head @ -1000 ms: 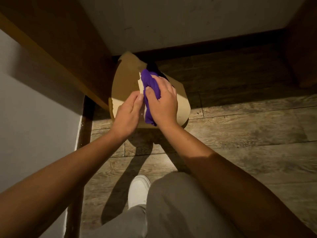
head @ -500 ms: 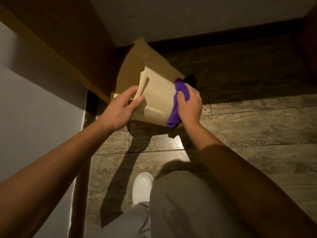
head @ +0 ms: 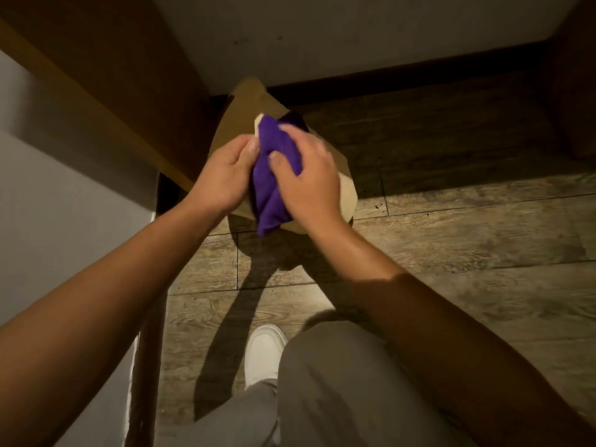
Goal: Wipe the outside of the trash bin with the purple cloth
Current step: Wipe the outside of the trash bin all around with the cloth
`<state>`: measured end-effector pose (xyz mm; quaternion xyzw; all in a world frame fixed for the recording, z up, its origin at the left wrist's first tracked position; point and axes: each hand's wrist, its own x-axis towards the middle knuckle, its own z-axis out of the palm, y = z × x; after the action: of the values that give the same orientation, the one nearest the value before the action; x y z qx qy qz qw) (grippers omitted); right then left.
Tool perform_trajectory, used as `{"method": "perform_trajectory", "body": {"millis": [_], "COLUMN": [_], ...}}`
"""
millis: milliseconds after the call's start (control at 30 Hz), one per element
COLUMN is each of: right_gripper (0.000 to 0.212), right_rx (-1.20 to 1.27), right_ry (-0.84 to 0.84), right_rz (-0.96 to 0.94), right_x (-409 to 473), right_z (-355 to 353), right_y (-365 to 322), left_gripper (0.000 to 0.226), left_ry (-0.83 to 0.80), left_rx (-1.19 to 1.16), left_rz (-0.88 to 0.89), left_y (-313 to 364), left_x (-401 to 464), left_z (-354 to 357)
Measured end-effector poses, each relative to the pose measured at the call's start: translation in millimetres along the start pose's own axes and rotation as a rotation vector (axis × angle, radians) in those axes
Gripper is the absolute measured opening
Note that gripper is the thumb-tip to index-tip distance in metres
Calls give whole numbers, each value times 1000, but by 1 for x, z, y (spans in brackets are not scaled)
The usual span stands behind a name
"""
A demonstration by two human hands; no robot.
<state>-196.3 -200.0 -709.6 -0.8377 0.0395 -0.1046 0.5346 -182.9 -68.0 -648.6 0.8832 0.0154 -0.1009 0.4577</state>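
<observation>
A tan trash bin (head: 238, 114) stands tilted on the wooden floor near the wall corner. My right hand (head: 309, 182) presses the bunched purple cloth (head: 272, 175) against the bin's near side, thumb on top of the cloth. My left hand (head: 224, 175) grips the bin's left edge, its fingers touching the cloth. Both hands and the cloth hide most of the bin's front. A pale part of the bin (head: 346, 198) shows to the right of my right hand.
A brown wooden cabinet side (head: 106, 82) rises on the left, close to the bin. A white wall (head: 322, 33) with a dark baseboard runs behind. My white shoe (head: 263, 353) and grey trouser leg (head: 338, 391) are on the plank floor below.
My right hand has carried the cloth from the bin's right edge back to the left, against my left hand. The bin has tipped and turned between my hands.
</observation>
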Motion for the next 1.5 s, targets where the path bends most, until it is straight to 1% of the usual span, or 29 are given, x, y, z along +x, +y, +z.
{"method": "perform_trajectory", "body": {"millis": [67,133,233,333,400,433,467,533,567,633,667,700,733,767,833,900,933,1000,1067,1100,1167,1233,1300,1367,1433,1500], "right_gripper": [54,56,57,51,53,53,52,49,48,45,44,42,42,42,44,48,51,53,53,52,51,51,51,52,51,52], "right_rx": [-143,-211,-240,-280,-278,-252,-224,-144,-89,36,98,155,201,230,197,67,-15,-145,-175,-157,-156,-182,-206,-236,-238,-251], "right_ry": [-19,-5,45,64,54,57,78,149,178,187,173,160,145,133,123,98,84,74,74,76,104,122,145,147,108,43], "right_rz": [-78,-48,142,324,475,526,538,454,389,277,245,228,214,185,57,-62,-83,-55,-13,-2,-23,-25,77,237,374,527], "right_x": [-19,-31,-35,-31,-25,-23,-20,-15,-11,-4,-1,0,0,-2,-8,-17,-20,-21,-19,-19,-19,-19,-14,-10,-6,-3], "right_z": [15,19,8,-7,-20,-28,-35,-47,-49,-49,-48,-45,-43,-40,-29,-12,-5,3,1,0,-1,0,-5,-17,-34,-55], "right_y": [4,28,76,118,135,137,135,117,102,68,52,38,25,12,-9,-21,-23,-16,-2,6,19,33,51,81,113,134], "left_gripper": [32,32,27,25,29,29,28,26,27,37,43,44,42,41,38,35,35,39,43,41,29,27,33,34,31,33], "left_ry": [57,107,156,166,159,167,181,203,176,40,-33,-87,-115,-107,-54,-19,3,21,4,1,26,73,100,116,114,102], "left_rx": [-76,-61,-39,6,34,29,14,-55,-108,-159,-144,-111,-82,-61,-75,-158,-213,-311,-365,-357,-286,-231,-189,-206,-218,-234], "left_rz": [-47,-86,-115,-87,-61,-60,-69,-90,-95,-94,-76,-52,-26,8,43,-3,-33,-78,-126,-138,-111,-92,-93,-123,-144,-188], "left_y": [7,6,-5,-3,0,2,3,7,8,9,9,9,9,10,16,22,21,17,11,9,11,13,12,5,-3,-8], "left_x": [4,5,3,0,-1,-2,-1,1,1,-3,-8,-12,-16,-18,-13,-6,-3,-1,-3,-3,-2,0,-2,-6,-10,-13], "left_z": [2,2,-1,2,6,5,4,-2,-4,-6,-4,0,3,6,9,11,10,10,10,11,15,18,15,9,2,1]}}
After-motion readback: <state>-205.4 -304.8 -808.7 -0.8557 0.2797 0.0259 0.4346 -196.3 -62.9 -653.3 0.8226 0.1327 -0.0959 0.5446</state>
